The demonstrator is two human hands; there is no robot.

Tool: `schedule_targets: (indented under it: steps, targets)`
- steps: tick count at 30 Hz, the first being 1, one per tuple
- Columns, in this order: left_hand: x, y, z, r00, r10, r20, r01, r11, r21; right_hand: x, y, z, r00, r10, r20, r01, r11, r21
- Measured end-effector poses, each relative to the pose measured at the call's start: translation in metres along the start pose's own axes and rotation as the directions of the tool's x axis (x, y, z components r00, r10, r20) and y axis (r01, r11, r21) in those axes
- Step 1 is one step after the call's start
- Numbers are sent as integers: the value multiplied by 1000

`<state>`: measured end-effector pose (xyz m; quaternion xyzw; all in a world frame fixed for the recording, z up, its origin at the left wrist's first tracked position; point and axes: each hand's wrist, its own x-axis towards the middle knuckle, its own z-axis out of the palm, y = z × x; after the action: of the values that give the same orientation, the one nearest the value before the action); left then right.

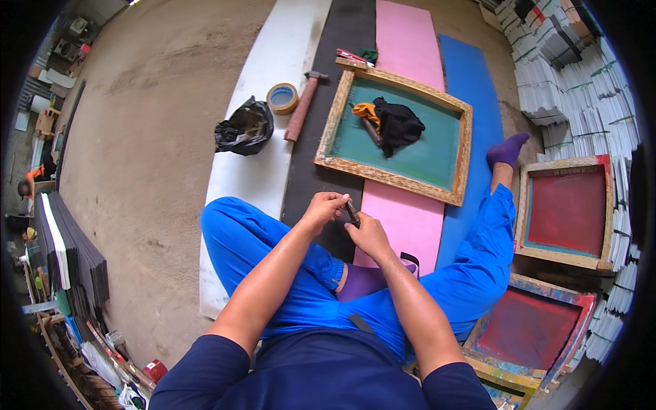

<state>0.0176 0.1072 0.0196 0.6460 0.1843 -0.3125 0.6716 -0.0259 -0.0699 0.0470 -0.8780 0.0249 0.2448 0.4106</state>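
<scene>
My left hand [321, 210] and my right hand [370, 235] meet above my folded leg. Between them is a slim dark brown tool [352, 213], its exact kind too small to make out. The left fingertips pinch its upper end, while the right fingers wrap round the lower part. Just beyond lies a wooden screen-printing frame [393, 189] with green mesh [437, 143]. A black cloth [400, 126] and an orange cloth [367, 111] rest on the mesh, beside a brown stick-like piece [372, 131].
A hammer [301, 113] with a wrapped handle, a tape roll [282, 99] and a black plastic bag [244, 128] lie left of the frame. Two red-meshed frames [568, 205] stand at right, before stacked white sheets [553, 89]. Coloured mats [471, 102] cover the floor beneath me.
</scene>
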Motion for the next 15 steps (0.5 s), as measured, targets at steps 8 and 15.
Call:
schedule_targets:
  steps: [8,15]
  targets:
    - [-5,-3,-22,924,-5,-383,-39,993,-107,24,-2,16,935,144,324,-244,925,293]
    - [-3,-4,-26,771,350,-532,42,806,591,15,20,-17,940,166,298,-295,836,463]
